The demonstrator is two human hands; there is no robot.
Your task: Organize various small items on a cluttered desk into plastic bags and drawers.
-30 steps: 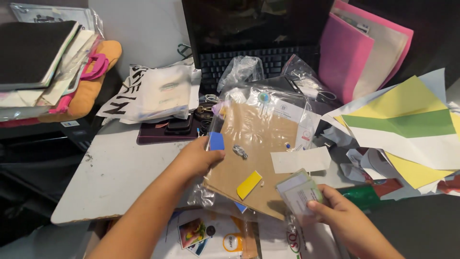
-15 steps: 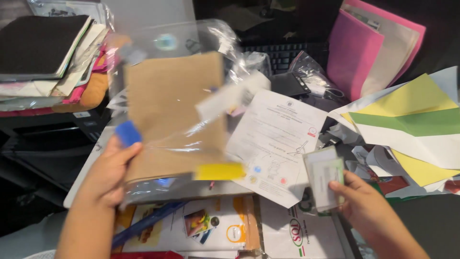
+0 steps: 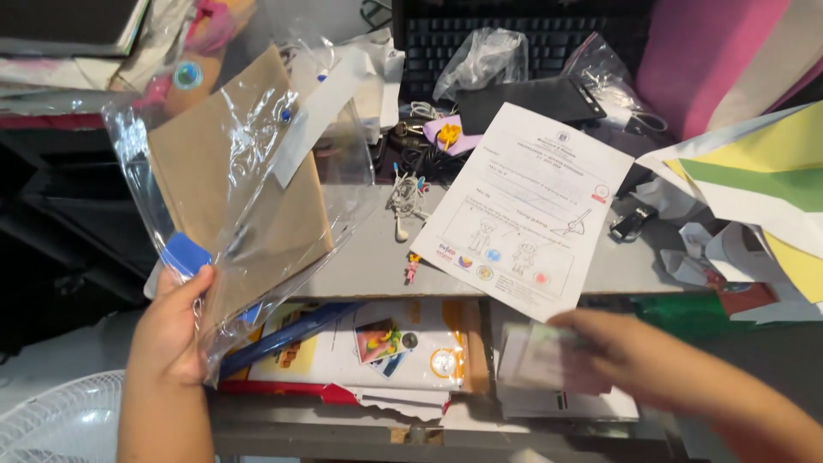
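Head camera frames showed that the clear plastic bag with its brown cardboard sheet had been swung off the middle of the surface and out toward nine o'clock, where the left hand held it tilted up over the edge, thumb and fingers pinched on its lower corner just beside a blue tab. That lift had bared what lay beneath: a printed white worksheet with small drawn figures now lay flat at the centre, with a tangle of small cords and trinkets at its ten o'clock side. The right hand had dropped from beside the bag toward five o'clock and was blurred with motion; it appeared to be closed on a small pale card or packet, though the grip itself could not be made out clearly. Coloured paper sheets lay fanned at three o'clock, and a dark keyboard sat at twelve o'clock. Judging from this, the bag was being cleared aside while the small card was carried low over the printed papers at the near edge.
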